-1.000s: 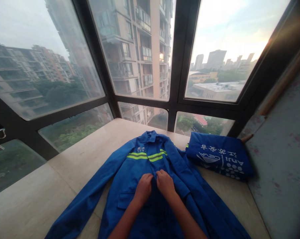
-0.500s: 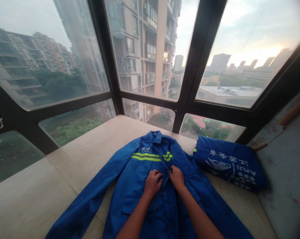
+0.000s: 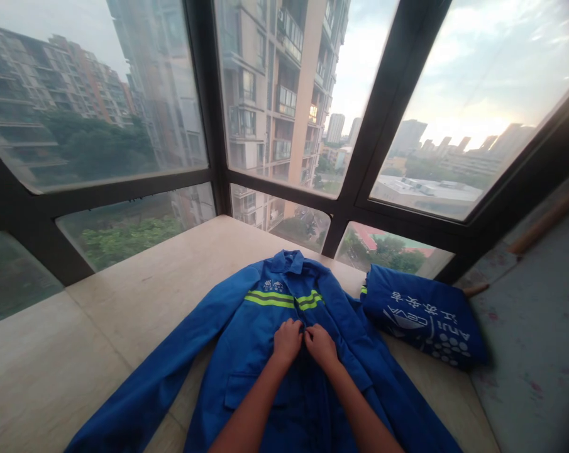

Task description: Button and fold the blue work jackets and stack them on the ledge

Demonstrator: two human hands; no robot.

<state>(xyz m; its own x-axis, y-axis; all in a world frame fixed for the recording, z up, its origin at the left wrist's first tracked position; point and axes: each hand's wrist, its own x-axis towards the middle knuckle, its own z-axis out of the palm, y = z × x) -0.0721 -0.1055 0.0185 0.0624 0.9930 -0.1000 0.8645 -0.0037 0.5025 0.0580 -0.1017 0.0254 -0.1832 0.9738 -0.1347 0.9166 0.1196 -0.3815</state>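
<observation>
A blue work jacket [image 3: 246, 340] with yellow-green and grey stripes across the chest lies spread front side up, its collar toward the window. Both hands meet at its front opening, just below the stripes. My left hand [image 3: 288, 340] is closed with its fingertips on the placket edge. Close beside it, my right hand [image 3: 320, 343] pinches the other front edge of the jacket. The fingers hide whatever button lies between them. Both sleeves stretch outward and down toward me.
A folded blue garment [image 3: 420, 314] with white lettering lies right of the jacket, by the patterned wall [image 3: 529, 377]. Beneath them is a pale stone ledge [image 3: 138, 308]. Dark window frames [image 3: 220, 189] border its far side. A wooden stick [image 3: 477, 289] pokes out behind the folded garment.
My hands have come together at the jacket's front opening, the right one moving left, and the front edges are drawn closer. The camera view has shifted slightly.
</observation>
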